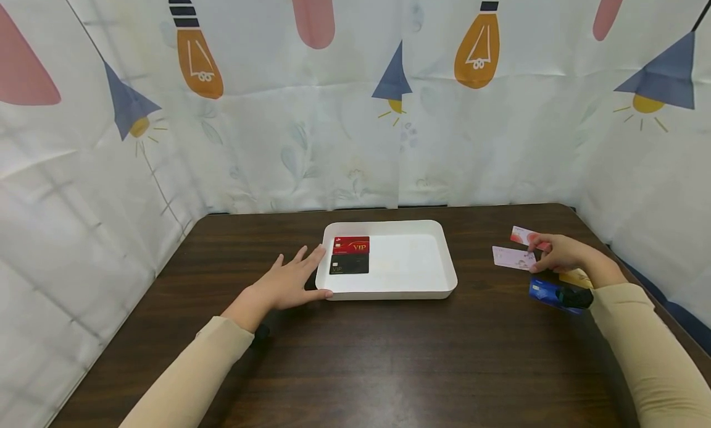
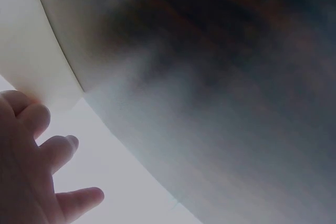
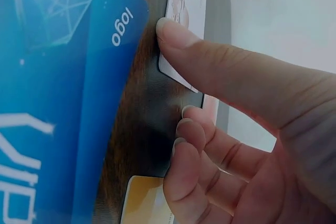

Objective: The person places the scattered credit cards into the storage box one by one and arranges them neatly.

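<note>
My left hand (image 1: 293, 284) spreads its fingers at the left edge of a white tray (image 1: 411, 289), fingertips and thumb touching the rim. Inside the tray, a red VIP card (image 1: 351, 245) lies just above a black VIP card (image 1: 349, 264). In the right wrist view, my right hand (image 3: 252, 129) has its thumb on the edge of a pale pink card (image 3: 190, 3); the index finger is hidden. In the head view, the right hand (image 1: 566, 255) pinches that pale pink card (image 1: 512, 258). A pink-and-red card (image 1: 522, 234) lies behind it.
Nearer the right wrist lie a blue VIP card (image 1: 543, 291) and a gold card (image 1: 576, 278), partly covered by the arm. The dark wooden table (image 1: 400, 354) is bounded by a printed curtain (image 1: 344, 131) at the back and sides.
</note>
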Demonstrator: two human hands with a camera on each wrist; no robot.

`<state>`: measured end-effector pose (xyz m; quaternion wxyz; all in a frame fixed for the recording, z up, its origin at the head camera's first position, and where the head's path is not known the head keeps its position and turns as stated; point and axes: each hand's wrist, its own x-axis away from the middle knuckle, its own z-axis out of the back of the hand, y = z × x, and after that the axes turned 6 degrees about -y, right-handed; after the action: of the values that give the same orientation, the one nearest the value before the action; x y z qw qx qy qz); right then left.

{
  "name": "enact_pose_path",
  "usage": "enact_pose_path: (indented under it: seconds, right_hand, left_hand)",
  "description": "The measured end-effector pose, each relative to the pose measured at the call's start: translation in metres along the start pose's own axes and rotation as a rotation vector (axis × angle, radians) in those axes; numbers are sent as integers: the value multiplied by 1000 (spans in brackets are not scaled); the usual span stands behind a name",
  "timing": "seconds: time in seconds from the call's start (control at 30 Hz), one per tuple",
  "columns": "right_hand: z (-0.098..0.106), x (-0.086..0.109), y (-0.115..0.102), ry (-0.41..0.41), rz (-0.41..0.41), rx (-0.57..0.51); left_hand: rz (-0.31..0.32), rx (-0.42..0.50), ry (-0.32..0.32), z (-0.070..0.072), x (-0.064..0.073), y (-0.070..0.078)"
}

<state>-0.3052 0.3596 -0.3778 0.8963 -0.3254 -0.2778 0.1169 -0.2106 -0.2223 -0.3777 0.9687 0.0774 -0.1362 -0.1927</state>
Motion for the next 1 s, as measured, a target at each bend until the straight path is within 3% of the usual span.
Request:
enact_pose_path:
  seconds: [0.47,1.0]
  right_hand:
    - [1,0,-1,35,-36,77]
    - [-1,0,-1,37,-18,53]
  left_hand:
    - [0,-2,-1,-2,0,-1]
    - [2,-22,3,-4,-2,-4]
